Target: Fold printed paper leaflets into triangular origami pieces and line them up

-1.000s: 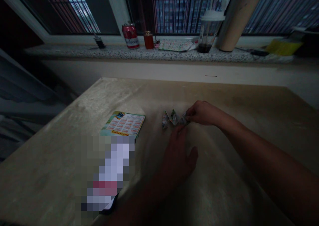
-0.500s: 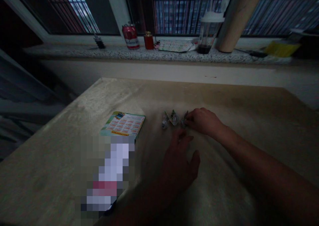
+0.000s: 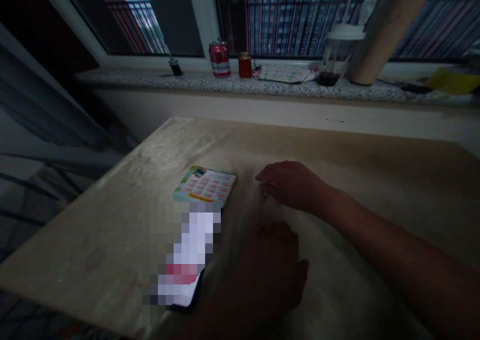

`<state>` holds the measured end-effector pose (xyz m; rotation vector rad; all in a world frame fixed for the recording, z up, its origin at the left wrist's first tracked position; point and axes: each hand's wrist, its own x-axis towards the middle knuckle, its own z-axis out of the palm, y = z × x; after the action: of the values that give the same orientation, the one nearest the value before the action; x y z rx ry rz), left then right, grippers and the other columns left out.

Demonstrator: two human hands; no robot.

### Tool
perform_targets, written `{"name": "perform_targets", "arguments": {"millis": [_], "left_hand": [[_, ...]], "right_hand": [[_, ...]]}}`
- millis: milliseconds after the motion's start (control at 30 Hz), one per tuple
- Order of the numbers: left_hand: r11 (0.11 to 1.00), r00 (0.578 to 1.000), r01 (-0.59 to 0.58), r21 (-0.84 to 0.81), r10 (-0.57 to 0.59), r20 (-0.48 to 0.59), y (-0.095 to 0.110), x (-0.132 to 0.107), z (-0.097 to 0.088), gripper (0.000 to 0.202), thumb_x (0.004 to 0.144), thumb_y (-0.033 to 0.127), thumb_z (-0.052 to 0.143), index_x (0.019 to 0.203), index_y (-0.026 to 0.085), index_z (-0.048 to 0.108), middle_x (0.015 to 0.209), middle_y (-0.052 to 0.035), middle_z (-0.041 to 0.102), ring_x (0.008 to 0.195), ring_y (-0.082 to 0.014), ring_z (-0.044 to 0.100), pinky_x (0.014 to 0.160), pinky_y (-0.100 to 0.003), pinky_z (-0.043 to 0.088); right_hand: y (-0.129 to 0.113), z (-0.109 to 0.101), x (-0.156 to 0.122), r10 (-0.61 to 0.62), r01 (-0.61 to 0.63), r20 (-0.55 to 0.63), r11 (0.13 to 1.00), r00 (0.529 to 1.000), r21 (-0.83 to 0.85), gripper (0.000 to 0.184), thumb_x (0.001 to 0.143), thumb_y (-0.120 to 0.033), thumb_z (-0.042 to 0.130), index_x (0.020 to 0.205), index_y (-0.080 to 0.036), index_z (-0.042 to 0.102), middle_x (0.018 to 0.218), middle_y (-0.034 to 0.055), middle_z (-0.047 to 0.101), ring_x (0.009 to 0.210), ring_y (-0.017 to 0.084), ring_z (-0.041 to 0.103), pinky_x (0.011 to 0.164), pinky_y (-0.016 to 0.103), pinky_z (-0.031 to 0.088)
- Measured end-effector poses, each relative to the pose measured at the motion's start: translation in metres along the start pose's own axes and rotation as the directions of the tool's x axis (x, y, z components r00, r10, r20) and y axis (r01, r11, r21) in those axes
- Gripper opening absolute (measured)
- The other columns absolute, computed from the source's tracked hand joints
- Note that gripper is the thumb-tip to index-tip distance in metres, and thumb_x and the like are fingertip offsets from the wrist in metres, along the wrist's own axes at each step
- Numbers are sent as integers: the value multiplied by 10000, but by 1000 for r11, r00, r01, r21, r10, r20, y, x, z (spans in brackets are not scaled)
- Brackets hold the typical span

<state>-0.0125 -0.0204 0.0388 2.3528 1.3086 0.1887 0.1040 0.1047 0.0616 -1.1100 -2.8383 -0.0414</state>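
Note:
My right hand (image 3: 290, 182) is over the table with its fingers closed around small crumpled wrapper pieces (image 3: 263, 192). One bit of wrapper shows below the fingertips; the others are hidden by the hand. Nearer to me, my left hand (image 3: 275, 260) hovers low over the table, its fingers loosely bent and the thumb apart. I see nothing in it. To the left lies a printed card with a calendar grid (image 3: 206, 185). Just below the card is a phone (image 3: 185, 297), its screen mostly blurred out.
The pale table (image 3: 123, 220) stands before a stone windowsill (image 3: 202, 82). On the sill are a red drink can (image 3: 220, 60), a small red jar (image 3: 245, 66), a patterned packet (image 3: 285, 73), a lidded cup with a straw (image 3: 337, 55) and a cardboard tube (image 3: 390, 30).
My right hand has moved left over the wrapper pieces, which were standing in a row in plain sight. My left hand has drawn back toward me and its fingers have bent. The view has shifted left.

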Motion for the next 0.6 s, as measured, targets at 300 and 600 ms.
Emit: {"name": "perform_targets", "arguments": {"millis": [300, 600], "left_hand": [[1000, 997, 19, -4, -18, 79, -9, -28, 3, 261, 898, 309, 670, 1084, 127, 691, 1119, -134, 690, 1035, -317, 639, 924, -502, 555], [1000, 996, 23, 4, -23, 81, -8, -29, 0, 233, 932, 301, 616, 1080, 137, 688, 1130, -129, 689, 1039, -308, 631, 939, -489, 544]], "right_hand": [[-31, 67, 60, -472, 466, -33, 878, 881, -115, 223, 1022, -124, 502, 1090, -90, 711, 1232, 175, 694, 1097, 241, 651, 963, 397, 490], [-27, 70, 55, -505, 494, -80, 860, 859, -125, 264, 1005, -102, 492, 919, -111, 742, 921, 132, 752, 864, 229, 664, 830, 392, 456]]}}
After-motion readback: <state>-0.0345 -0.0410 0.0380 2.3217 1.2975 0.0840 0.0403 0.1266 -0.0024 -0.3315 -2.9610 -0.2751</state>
